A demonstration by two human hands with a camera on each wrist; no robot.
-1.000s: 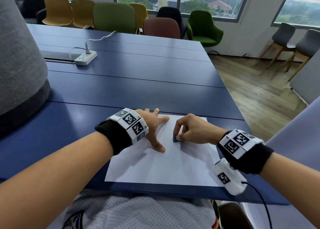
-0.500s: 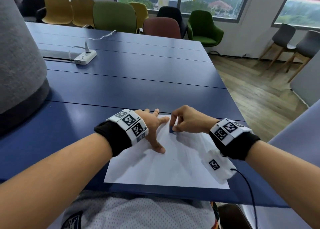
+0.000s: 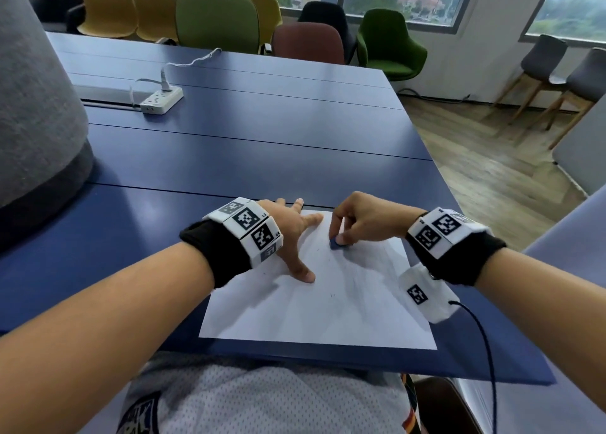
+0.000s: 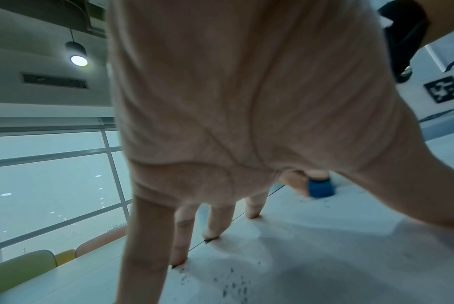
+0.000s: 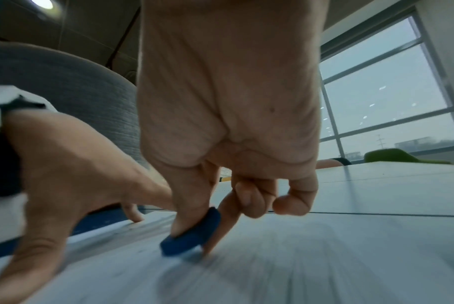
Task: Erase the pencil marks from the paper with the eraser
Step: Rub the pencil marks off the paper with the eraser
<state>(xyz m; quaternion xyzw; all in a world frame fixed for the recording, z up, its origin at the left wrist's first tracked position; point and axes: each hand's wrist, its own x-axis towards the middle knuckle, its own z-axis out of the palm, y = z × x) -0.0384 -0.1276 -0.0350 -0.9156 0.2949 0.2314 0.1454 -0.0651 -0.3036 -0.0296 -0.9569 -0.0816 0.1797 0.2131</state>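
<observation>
A white sheet of paper (image 3: 314, 309) lies at the near edge of the blue table (image 3: 229, 158). My left hand (image 3: 295, 233) lies spread flat on the sheet's upper left part, fingers straight, pressing it down. My right hand (image 3: 354, 223) pinches a small dark blue eraser (image 3: 336, 244) between thumb and forefinger, its lower edge touching the paper near the top middle. The eraser (image 5: 192, 234) is tilted in the right wrist view and also shows in the left wrist view as a blue eraser (image 4: 320, 188). Dark eraser crumbs (image 4: 233, 283) and faint specks (image 3: 333, 295) lie on the sheet.
A white power strip (image 3: 161, 99) with a cable sits far back left on the table. A grey padded partition (image 3: 36, 105) rises at the left. Coloured chairs (image 3: 216, 23) line the far side. A dark cable (image 3: 485, 351) hangs from my right wrist.
My right hand with the eraser slid away toward the sheet's top edge, then came back toward me and slightly right. My left hand stayed pressed on the paper.
</observation>
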